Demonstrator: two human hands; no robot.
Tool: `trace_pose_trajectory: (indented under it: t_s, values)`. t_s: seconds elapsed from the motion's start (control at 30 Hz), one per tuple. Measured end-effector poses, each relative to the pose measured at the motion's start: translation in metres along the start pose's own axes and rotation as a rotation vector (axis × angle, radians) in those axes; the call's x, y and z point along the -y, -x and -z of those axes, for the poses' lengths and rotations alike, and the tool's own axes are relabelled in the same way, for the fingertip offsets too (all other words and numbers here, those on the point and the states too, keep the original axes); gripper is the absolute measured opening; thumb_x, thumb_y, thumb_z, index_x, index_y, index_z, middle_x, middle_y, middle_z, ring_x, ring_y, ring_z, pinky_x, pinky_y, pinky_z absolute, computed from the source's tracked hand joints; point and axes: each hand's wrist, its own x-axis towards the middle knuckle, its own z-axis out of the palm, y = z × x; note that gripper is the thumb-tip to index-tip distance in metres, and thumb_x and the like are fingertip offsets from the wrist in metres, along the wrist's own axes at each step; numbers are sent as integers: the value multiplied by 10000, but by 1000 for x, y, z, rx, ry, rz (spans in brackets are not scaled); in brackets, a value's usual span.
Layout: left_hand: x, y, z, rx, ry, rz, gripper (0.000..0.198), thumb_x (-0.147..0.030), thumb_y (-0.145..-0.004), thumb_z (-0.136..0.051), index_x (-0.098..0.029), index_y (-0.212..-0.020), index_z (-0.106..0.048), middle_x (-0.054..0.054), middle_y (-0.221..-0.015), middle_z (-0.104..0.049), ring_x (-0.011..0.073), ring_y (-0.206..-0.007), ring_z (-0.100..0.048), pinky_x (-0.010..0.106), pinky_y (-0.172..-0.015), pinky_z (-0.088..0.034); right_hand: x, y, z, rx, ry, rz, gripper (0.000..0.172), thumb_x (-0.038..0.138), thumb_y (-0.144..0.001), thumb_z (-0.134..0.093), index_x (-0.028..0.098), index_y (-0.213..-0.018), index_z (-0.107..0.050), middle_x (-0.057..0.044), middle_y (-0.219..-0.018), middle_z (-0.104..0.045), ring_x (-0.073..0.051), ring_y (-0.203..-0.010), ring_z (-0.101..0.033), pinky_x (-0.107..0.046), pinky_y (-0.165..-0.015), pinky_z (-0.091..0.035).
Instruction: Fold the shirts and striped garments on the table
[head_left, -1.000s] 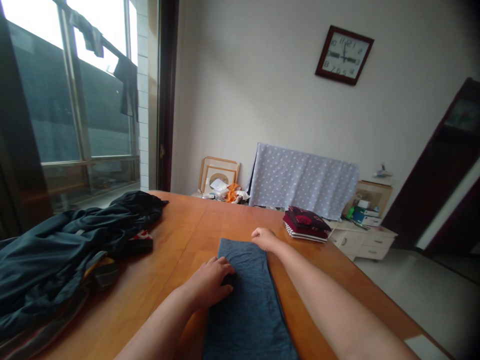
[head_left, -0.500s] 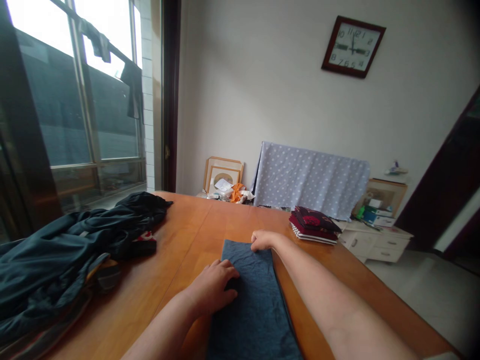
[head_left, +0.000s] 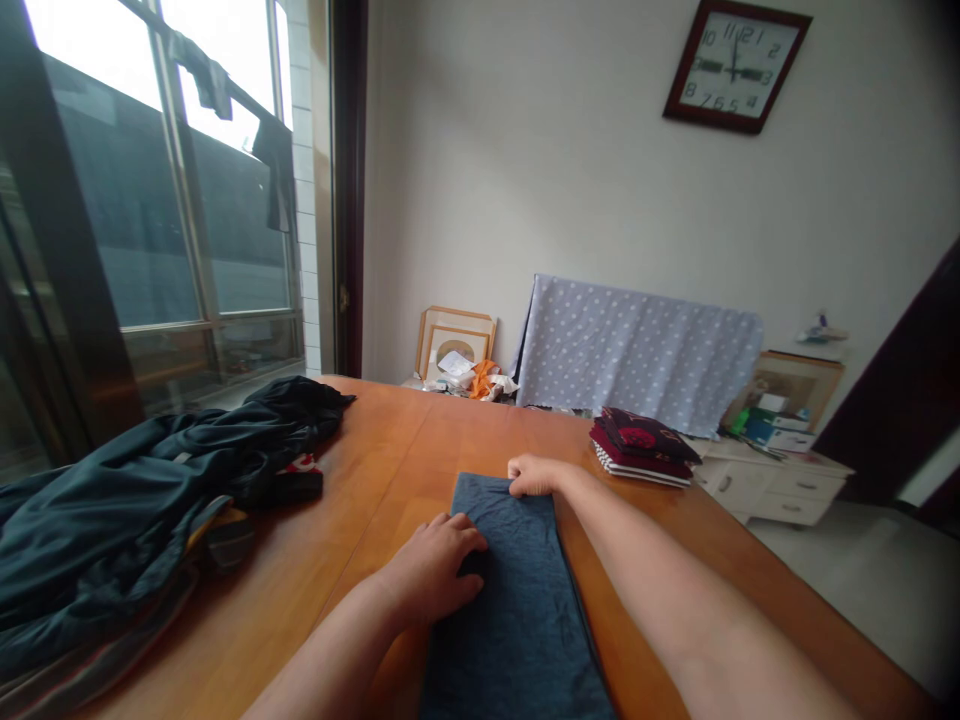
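**Blue cloth (head_left: 517, 610): position and hand contact**

The blue cloth lies flat as a long panel on the wooden counter (head_left: 367, 530), under and between the hands. Its near end runs out of view; its far edge lies level with the right hand.

Left hand (head_left: 441, 566): at the cloth's left edge, palm down, fingers loosely spread and thumb apart. No grip on fabric is evident. The light contact appears to steady that edge against sliding.

Right hand (head_left: 534, 475): at the far right corner, fingers curled almost into a fist. Whether fabric is pinched inside cannot be told. Placement at the corner, opposite the left hand, likely serves to control the far edge; small creases run just below the knuckles.

Beyond and to the right of the right hand: a folded stack (head_left: 645, 450), squared and apart from the cloth, presumably to leave working room.

Well left of the left hand: a loose heap of dark clothing (head_left: 157, 500), apparently set aside from the working area.

Farther beyond both hands: a spotted sheet (head_left: 637, 345), draped so that it covers whatever stands beneath.
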Motion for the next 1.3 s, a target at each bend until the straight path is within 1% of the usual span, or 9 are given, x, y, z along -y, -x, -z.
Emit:
trace_pose_trajectory:
  t_s: [0.23,0.33,0.5,0.6,0.67,0.77,0.9,1.03,1.3]
  values:
    - [1,0,-3,-22,15,-23,339,-303,-777,-670,-285,-1115,-679,70,-1138,-633,291,-1087,-578,386,-945,-478,16,36,1,-162,80,38,163,215,-701,-635,215,-862,-615,25,-802,-652,-140,-709,-522,-250,-608,-275]
    - [4,-3,-5,-137,13,41,345,-296,-791,-655,-252,-1133,-645,78,-1158,-623,276,-1080,-586,378,-933,-484,31,62,-1,-256,149,95,135,218,-750,-604,226,-884,-596,16,-863,-661,-161,-787,-532,-275,-688,-281]
    - [11,-7,-10,-418,-99,86,799,-253,-741,-689,-242,-1483,-390,125,-1488,-451,324,-1356,-418,460,-1108,-361,58,118,-26,-459,388,287,137,166,-781,-571,222,-906,-567,-19,-913,-653,-202,-906,-541,-338,-834,-282]
    - [10,-6,-12,-394,-132,28,991,-204,-696,-693,-278,-1573,-238,101,-1615,-306,332,-1463,-275,478,-1167,-279,70,151,-49,-486,481,333,137,168,-787,-583,213,-914,-556,-46,-928,-630,-218,-913,-515,-361,-859,-278]
    - [6,-3,-10,-316,-134,-9,1012,-176,-673,-677,-276,-1577,-234,100,-1572,-377,325,-1436,-322,468,-1153,-299,74,169,-64,-487,498,346,127,168,-798,-584,211,-912,-548,-55,-941,-621,-223,-916,-499,-366,-865,-279]
    - [-2,0,-3,-202,-138,-51,883,-181,-661,-667,-267,-1496,-393,96,-1359,-563,307,-1273,-487,425,-1059,-398,74,185,-81,-506,468,316,114,167,-812,-587,213,-907,-543,-49,-947,-612,-224,-931,-488,-360,-871,-285]
    - [-8,1,6,-144,-188,-69,463,-192,-674,-647,-269,-1131,-648,67,-1121,-635,275,-1079,-581,361,-913,-459,66,191,-88,-557,353,231,132,197,-835,-605,220,-960,-569,-33,-960,-621,-217,-958,-501,-342,-873,-290]
    - [-6,1,10,-97,-173,-61,266,-134,-704,-567,-244,-919,-679,44,-997,-667,223,-948,-625,294,-810,-460,56,192,-84,-580,280,143,211,186,-808,-613,232,-1014,-611,-32,-1007,-648,-218,-999,-524,-335,-875,-286]
    - [-13,-5,31,-29,-163,-12,216,-136,-714,-567,-216,-870,-692,18,-868,-714,180,-779,-635,245,-661,-418,64,201,-60,-622,235,52,201,163,-821,-575,242,-988,-656,-28,-1000,-685,-214,-1013,-557,-336,-854,-284]
